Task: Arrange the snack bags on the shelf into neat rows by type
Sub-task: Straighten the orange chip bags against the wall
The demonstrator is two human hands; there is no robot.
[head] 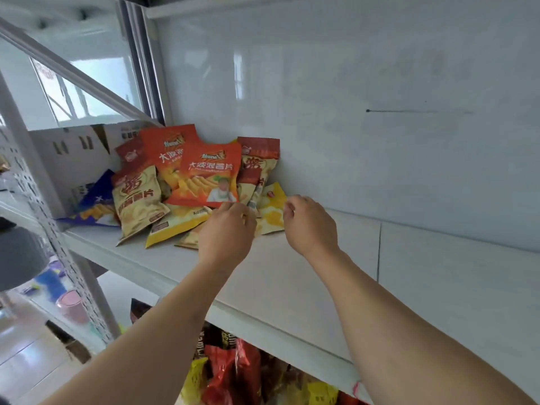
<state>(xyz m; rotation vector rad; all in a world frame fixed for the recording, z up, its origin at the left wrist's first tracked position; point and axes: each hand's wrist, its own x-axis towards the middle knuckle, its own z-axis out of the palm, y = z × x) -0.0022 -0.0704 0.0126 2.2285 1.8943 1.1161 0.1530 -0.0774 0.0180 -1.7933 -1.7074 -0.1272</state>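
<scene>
Both hands reach the pile: your left hand (226, 229) pinches the front orange crinkly chip bag (209, 173), your curled right hand (306, 220) touches the yellow bag (273, 211); lift the orange one clear first.

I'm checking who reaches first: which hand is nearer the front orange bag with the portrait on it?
Left. The left hand has its fingertips at the bottom edge of the orange bag; the right hand sits further right, beside the yellow bag.

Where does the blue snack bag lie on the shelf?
In the head view, the blue snack bag lies at the pile's far left on the shelf, beside the white cardboard box.
</scene>
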